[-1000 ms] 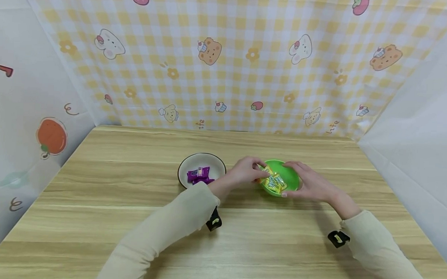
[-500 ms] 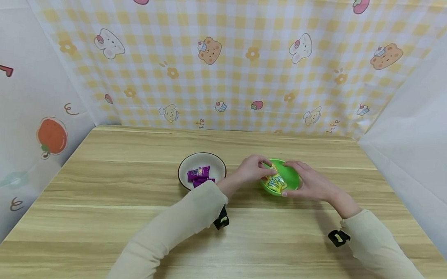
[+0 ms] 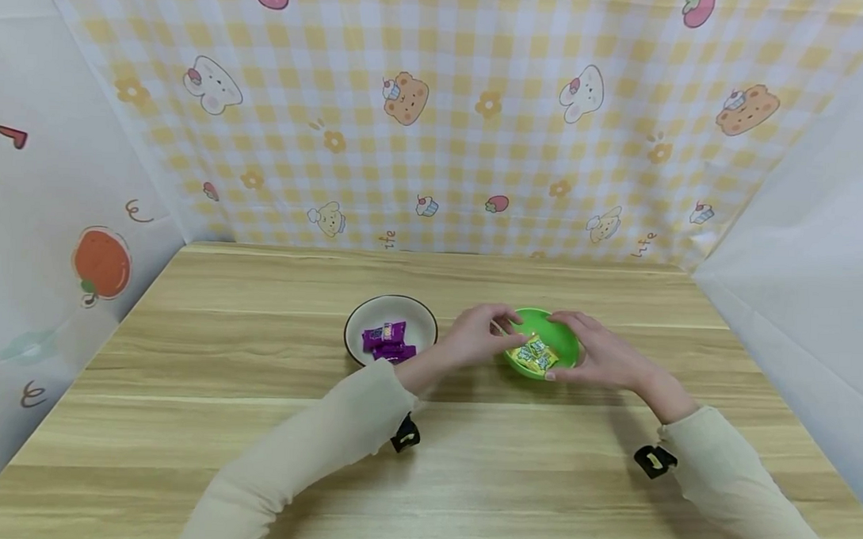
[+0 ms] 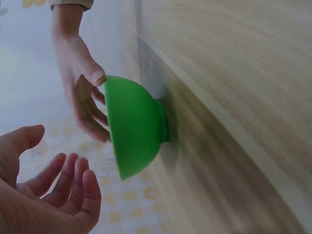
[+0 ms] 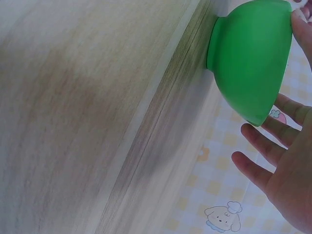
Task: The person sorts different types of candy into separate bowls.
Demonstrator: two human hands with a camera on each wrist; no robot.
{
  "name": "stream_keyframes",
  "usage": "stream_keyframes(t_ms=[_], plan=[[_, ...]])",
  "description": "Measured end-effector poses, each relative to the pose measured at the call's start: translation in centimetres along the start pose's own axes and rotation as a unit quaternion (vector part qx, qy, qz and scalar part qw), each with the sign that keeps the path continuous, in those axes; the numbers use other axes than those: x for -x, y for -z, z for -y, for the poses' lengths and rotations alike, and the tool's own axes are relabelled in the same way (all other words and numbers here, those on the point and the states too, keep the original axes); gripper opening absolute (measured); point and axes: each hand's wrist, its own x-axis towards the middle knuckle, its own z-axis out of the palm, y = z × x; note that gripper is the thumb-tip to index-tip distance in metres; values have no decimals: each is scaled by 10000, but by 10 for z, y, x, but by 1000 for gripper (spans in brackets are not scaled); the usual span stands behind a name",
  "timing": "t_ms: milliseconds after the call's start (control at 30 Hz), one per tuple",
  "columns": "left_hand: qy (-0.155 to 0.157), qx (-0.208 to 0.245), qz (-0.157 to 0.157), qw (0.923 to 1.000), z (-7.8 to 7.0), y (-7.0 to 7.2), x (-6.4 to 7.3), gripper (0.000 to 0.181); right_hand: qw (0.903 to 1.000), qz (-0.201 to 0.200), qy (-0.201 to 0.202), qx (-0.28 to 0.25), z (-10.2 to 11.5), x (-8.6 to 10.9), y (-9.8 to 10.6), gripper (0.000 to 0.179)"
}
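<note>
Pale wood-grain counter [image 3: 255, 422] fills the lower half of my head view, its planks running left to right, and I see it boxed in on three sides: a yellow gingham backdrop [image 3: 436, 143] with bears, rabbits, cupcakes and strawberries across the top of the frame, and plain white sheets at the left, one carrying an orange fruit sticker [image 3: 101, 264], and at the right. Just right of the frame's centre stands a green bowl [image 3: 552, 337] with yellow candy packets [image 3: 535, 356] lying inside it. My right hand [image 3: 600, 356] cups the bowl's right side, thumb on the near rim and fingers curved round the far edge, so its grip is on the bowl. My left hand [image 3: 482, 335] sits at the bowl's left rim with its fingers loosely bent and parted; in the left wrist view its grip looks slack and holds nothing. To the left of it, near but apart from the green bowl, a white dish with a dark rim [image 3: 367, 319] holds purple candy packets [image 3: 388, 341]. Both forearms wear cream sleeves [image 3: 325, 448], each with a small black clip at the wrist.
</note>
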Motion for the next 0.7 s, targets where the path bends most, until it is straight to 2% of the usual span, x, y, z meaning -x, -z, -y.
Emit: stream_keyframes(t_ms=[100,200,333,500,600,700], plan=[[-442,-656,-166,9967,-2,7,12,34,10000,10,-67,-7,0,0,0,86],[-734,-1370,-428,9869,-2,15,25,37,10000,13,-84,22,0,0,0,86],[-1118,-2103,-765,9682,3,28,47,38,9999,-26,-59,78,-1,0,0,87],[-1604,-2873,-1077,9382,19,48,73,43,9999,-53,-46,101,0,1,-1,86],[-1707,-3266,-1217,9216,30,60,86,49,9999,-82,-74,95,-1,3,-2,86],[-1644,-3657,-1373,9058,38,72,97,58,9992,-371,-3,141,-2,4,-2,87]])
